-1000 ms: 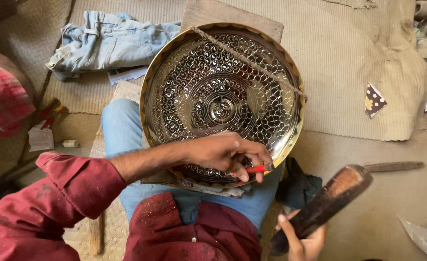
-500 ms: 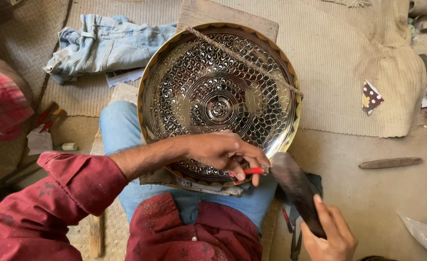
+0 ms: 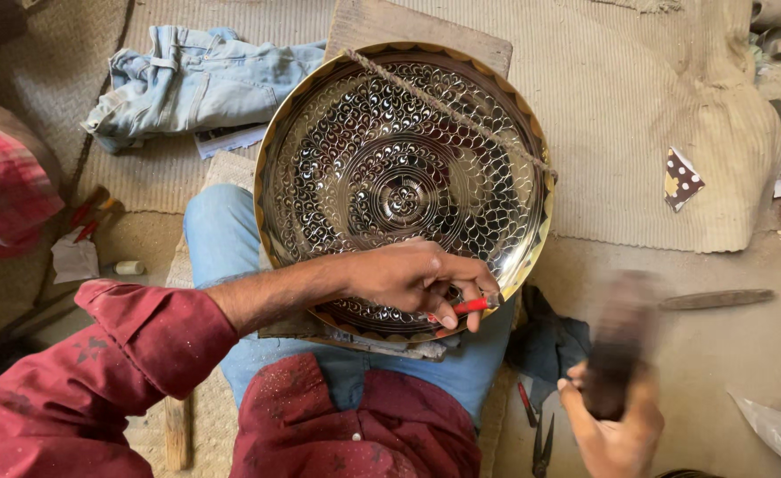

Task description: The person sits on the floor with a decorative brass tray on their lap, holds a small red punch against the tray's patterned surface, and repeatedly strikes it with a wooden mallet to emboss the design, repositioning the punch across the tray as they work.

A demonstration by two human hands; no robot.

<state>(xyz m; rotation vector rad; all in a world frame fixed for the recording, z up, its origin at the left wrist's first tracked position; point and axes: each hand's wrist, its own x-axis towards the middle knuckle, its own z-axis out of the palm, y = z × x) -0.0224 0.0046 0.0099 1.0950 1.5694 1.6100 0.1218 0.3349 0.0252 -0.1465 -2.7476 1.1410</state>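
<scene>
From the head camera I see my left hand (image 3: pixel 417 279) pinched shut around a small red-handled punch (image 3: pixel 467 307), fingers curled tight. The punch lies nearly level, its long axis running left to right with a slight upward tilt, tip pointing right toward the lower right rim of the engraved brass tray (image 3: pixel 403 190). The tray leans across my lap on a wooden board (image 3: pixel 426 26), a cord (image 3: pixel 448 111) stretched diagonally over it. My right hand (image 3: pixel 616 425) is closed around a dark mallet (image 3: pixel 616 350), head up; it is blurred, so I can't tell its exact shape. Folded jeans (image 3: pixel 191 80) lie at upper left, well apart.
</scene>
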